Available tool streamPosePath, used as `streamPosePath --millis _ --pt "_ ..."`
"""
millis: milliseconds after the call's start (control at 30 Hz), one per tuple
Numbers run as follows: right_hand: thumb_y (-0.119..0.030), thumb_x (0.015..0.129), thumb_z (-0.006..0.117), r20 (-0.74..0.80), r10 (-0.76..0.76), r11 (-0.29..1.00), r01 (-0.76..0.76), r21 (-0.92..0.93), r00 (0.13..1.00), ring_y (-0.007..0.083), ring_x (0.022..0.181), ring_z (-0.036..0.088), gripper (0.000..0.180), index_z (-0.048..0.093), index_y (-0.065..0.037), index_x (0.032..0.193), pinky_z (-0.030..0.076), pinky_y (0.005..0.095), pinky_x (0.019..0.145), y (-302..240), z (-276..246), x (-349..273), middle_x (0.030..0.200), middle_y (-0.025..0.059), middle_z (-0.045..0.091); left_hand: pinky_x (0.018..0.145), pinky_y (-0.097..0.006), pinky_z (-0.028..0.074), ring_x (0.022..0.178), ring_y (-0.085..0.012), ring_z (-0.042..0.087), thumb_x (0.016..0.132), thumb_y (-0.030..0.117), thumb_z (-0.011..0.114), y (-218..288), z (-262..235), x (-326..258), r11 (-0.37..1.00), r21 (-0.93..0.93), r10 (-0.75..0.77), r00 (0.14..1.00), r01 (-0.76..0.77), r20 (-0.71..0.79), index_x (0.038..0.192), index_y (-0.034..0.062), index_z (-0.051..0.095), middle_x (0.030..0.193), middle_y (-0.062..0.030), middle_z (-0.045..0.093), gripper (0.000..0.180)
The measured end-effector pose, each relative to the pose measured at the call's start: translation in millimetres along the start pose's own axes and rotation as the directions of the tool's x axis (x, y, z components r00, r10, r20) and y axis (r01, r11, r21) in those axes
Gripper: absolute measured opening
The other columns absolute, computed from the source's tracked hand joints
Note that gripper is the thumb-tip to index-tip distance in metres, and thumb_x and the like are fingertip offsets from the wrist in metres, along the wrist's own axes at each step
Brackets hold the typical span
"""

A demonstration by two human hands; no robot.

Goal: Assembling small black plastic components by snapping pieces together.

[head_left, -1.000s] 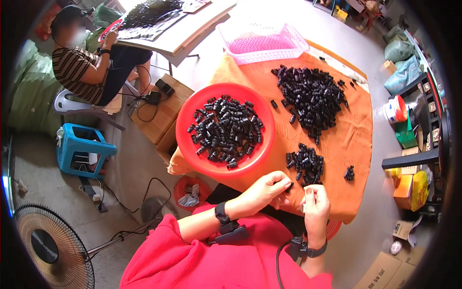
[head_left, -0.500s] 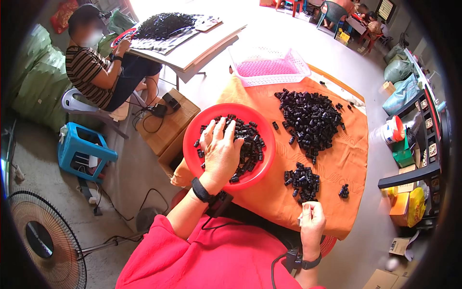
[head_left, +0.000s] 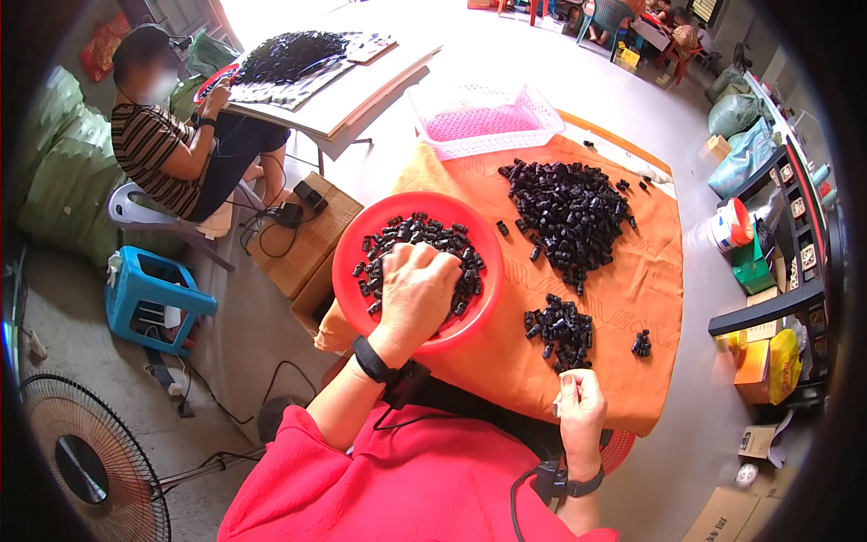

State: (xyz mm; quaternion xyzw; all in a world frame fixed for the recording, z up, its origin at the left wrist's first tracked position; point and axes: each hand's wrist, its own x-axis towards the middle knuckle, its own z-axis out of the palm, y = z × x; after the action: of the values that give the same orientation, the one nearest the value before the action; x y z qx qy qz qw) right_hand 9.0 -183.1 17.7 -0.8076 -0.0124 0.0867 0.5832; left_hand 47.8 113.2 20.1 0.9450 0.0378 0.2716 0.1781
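— Item one: what did we log for the left hand (head_left: 417,291)?

— We found it palm down in the red bowl (head_left: 352,253), fingers curled into the black plastic pieces (head_left: 406,230). The pieces lay under and around the fingertips; whether any were actually gripped, we could not tell.

— Item two, the right hand (head_left: 578,411)?

— We noted it at the near edge of the orange cloth (head_left: 632,298), fingers loosely closed. A small pale thing may have sat at the fingertips, but we could not make it out. The small pile of black pieces (head_left: 560,327) lay just beyond its fingers, not touching them.

— Other stock?

— We listed a large pile (head_left: 569,212) farther back on the cloth, a few pieces (head_left: 642,342) right of the small pile, and a pink basket (head_left: 483,122) at the far edge.
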Motion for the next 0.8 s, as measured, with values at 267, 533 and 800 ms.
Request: streamPosePath --millis 267,533,800 --pt "-0.010 0.102 0.056 -0.017 0.008 1.000 -0.007 0.027 1.000 0.0062 0.052 0.049 0.012 0.056 -0.002 0.093 0.042 0.0245 0.047 1.3 -5.0 -4.1 0.065 -0.0008 0.052 0.086 -0.044 0.041 0.097 -0.0306 0.055 0.081 0.010 0.068 -5.7 5.8 -5.0 0.991 0.119 -0.056 0.997 0.061 -0.049 0.100 0.0116 0.067 0.097 -0.0082 0.060 0.019" --pt "-0.011 0.103 0.056 -0.017 0.043 0.997 -0.041 0.067 0.999 0.0049 0.054 0.049 0.010 0.059 -0.004 0.095 0.042 0.0240 0.049 3.0 -5.7 -2.2 0.066 -0.0022 0.052 0.083 -0.043 0.051 0.095 -0.0355 0.061 0.084 0.000 0.066 65.8 16.9 -17.6 0.896 -0.443 0.032 0.991 0.027 0.126 0.114 0.0019 0.062 0.098 -0.0171 0.061 0.030" --pt "-0.010 0.102 0.058 -0.060 0.081 0.993 -0.076 0.092 0.995 0.0048 0.054 0.050 0.012 0.057 -0.002 0.094 0.050 0.0250 0.053 5.5 -12.5 -14.5 0.065 -0.0012 0.053 0.110 -0.046 0.039 0.128 -0.0419 0.049 0.094 0.012 0.062 106.1 105.7 -19.3 0.905 -0.393 0.254 0.947 -0.161 0.197 0.132 -0.0036 0.052 0.135 -0.0257 0.054 0.042"
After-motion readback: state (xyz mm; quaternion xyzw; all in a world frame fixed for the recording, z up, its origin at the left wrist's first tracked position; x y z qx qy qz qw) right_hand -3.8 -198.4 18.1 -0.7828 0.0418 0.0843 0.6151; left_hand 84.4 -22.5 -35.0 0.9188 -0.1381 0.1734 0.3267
